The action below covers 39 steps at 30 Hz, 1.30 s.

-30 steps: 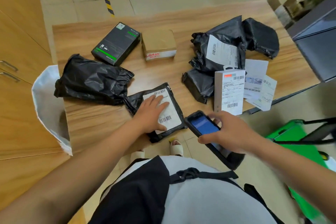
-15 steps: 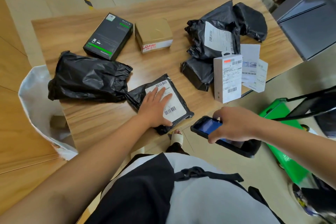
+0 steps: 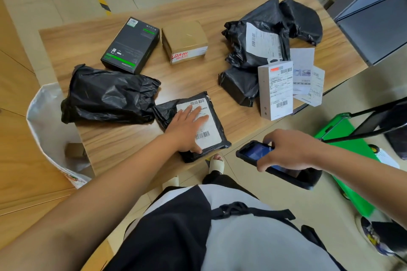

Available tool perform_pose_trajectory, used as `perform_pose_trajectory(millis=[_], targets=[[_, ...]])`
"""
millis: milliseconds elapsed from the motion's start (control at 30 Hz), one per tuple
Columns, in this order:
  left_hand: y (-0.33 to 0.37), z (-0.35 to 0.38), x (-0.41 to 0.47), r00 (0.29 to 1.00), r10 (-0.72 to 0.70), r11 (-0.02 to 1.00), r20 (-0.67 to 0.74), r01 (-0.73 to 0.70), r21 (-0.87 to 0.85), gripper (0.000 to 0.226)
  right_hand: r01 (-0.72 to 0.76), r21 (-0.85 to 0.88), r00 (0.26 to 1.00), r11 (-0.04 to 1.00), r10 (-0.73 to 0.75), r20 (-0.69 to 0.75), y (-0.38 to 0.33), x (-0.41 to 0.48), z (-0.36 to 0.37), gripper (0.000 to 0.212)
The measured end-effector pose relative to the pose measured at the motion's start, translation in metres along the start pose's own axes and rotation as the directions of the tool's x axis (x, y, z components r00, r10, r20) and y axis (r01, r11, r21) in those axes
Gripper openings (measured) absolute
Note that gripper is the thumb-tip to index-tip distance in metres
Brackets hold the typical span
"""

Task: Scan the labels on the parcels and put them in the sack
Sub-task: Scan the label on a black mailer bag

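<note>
My left hand point(image 3: 187, 127) lies flat, fingers spread, on the white label of a small black parcel point(image 3: 214, 138) at the table's near edge. To its right, off the table edge, my right hand point(image 3: 286, 149) grips a black handheld scanner point(image 3: 253, 153) with a lit blue screen. A white sack point(image 3: 44, 121) hangs open at the table's left end with a brown box inside. More parcels lie on the table: a big black bag point(image 3: 110, 94), a black and green box point(image 3: 131, 46), a brown carton point(image 3: 185, 40), a white box point(image 3: 276, 92) and black bags point(image 3: 259, 35).
The wooden table point(image 3: 198, 75) runs from left to right. Loose paper labels point(image 3: 308, 77) lie at its right edge. A green trolley point(image 3: 343, 138) stands on the floor to the right, a grey cabinet point(image 3: 374, 17) at the far right, wooden cupboards at the left.
My right hand has carried the scanner down and to the right, away from the label. The left hand has stayed flat on the parcel. The camera has shifted a little.
</note>
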<state>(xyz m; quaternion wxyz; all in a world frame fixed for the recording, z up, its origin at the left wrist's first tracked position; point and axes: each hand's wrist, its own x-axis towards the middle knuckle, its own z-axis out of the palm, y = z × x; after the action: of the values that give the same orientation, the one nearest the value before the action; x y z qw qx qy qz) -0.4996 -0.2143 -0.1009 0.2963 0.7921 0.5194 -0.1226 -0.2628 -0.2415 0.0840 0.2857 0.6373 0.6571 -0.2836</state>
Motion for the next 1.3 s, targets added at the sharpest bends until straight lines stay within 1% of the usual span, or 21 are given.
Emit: perform_pose_trajectory(millis=[100,133,200,267,333,367,433,500,533,600,667,800,900,933,1000,1033,1100,1133,1300], targets=[[-0.004,-0.005,-0.012,0.998,-0.007,0.988,0.058,-0.002,0.154,0.101,-0.018,0.189,0.999,0.982,0.012,0.033,0.011,0.005,0.001,0.064],[-0.005,-0.003,-0.018,0.999,-0.009,0.977,0.054,-0.003,0.212,0.097,-0.019,0.258,0.999,0.966,0.009,0.042,0.015,0.008,0.001,0.063],[-0.006,0.005,-0.031,1.0,-0.005,0.964,-0.012,0.009,0.265,0.094,0.008,0.369,0.999,0.929,-0.023,0.037,0.021,0.014,0.001,0.065],[-0.004,0.018,-0.044,0.992,-0.028,0.973,-0.12,0.055,0.225,0.085,0.034,0.467,0.998,0.883,-0.056,0.032,0.025,0.022,0.001,0.067],[0.002,0.033,-0.055,0.972,-0.107,0.978,-0.209,0.141,0.154,0.075,0.035,0.593,0.996,0.804,-0.075,0.042,0.027,0.031,0.0,0.066],[0.006,0.039,-0.059,0.96,-0.175,0.973,-0.219,0.202,0.11,0.074,0.038,0.645,0.995,0.763,-0.086,0.042,0.028,0.036,0.0,0.068],[0.013,0.047,-0.066,0.934,-0.307,0.95,-0.185,0.313,0.008,0.075,0.05,0.726,0.995,0.686,-0.099,0.024,0.029,0.05,-0.001,0.077],[0.018,0.053,-0.071,0.912,-0.378,0.926,-0.157,0.375,-0.05,0.074,0.064,0.788,0.994,0.612,-0.106,0.002,0.026,0.063,-0.002,0.084],[0.021,0.054,-0.072,0.901,-0.403,0.915,-0.16,0.398,-0.064,0.073,0.073,0.809,0.993,0.583,-0.115,-0.006,0.024,0.07,-0.004,0.084],[0.029,0.057,-0.07,0.868,-0.461,0.887,-0.181,0.45,-0.101,0.077,0.085,0.835,0.99,0.544,-0.141,-0.008,0.021,0.082,-0.008,0.079],[0.039,0.057,-0.061,0.825,-0.532,0.847,-0.19,0.516,-0.132,0.086,0.098,0.836,0.983,0.539,-0.186,0.004,0.019,0.093,-0.012,0.076],[0.057,0.057,-0.043,0.727,-0.682,0.712,-0.083,0.633,-0.304,0.104,0.156,0.816,0.96,0.556,-0.281,0.007,0.02,0.112,-0.019,0.08],[0.068,0.058,-0.035,0.661,-0.742,0.659,-0.113,0.688,-0.302,0.108,0.181,0.812,0.939,0.555,-0.342,0.025,0.022,0.129,-0.025,0.079],[0.07,0.059,-0.035,0.651,-0.746,0.66,-0.139,0.696,-0.282,0.107,0.184,0.814,0.932,0.55,-0.361,0.033,0.021,0.135,-0.026,0.078],[0.072,0.064,-0.036,0.655,-0.73,0.684,-0.198,0.692,-0.231,0.105,0.196,0.806,0.915,0.559,-0.4,0.055,0.019,0.145,-0.025,0.077],[0.072,0.066,-0.037,0.658,-0.723,0.69,-0.21,0.686,-0.228,0.104,0.205,0.795,0.907,0.572,-0.417,0.066,0.016,0.149,-0.025,0.073],[0.071,0.068,-0.041,0.653,-0.728,0.684,-0.208,0.674,-0.278,0.103,0.221,0.774,0.898,0.593,-0.433,0.075,0.011,0.155,-0.025,0.062],[0.071,0.069,-0.044,0.65,-0.73,0.682,-0.212,0.669,-0.296,0.1,0.232,0.764,0.895,0.602,-0.439,0.075,0.007,0.156,-0.026,0.059],[0.066,0.071,-0.068,0.609,-0.754,0.654,-0.245,0.665,-0.361,0.084,0.262,0.757,0.869,0.598,-0.487,0.084,-0.017,0.158,-0.03,0.058]])
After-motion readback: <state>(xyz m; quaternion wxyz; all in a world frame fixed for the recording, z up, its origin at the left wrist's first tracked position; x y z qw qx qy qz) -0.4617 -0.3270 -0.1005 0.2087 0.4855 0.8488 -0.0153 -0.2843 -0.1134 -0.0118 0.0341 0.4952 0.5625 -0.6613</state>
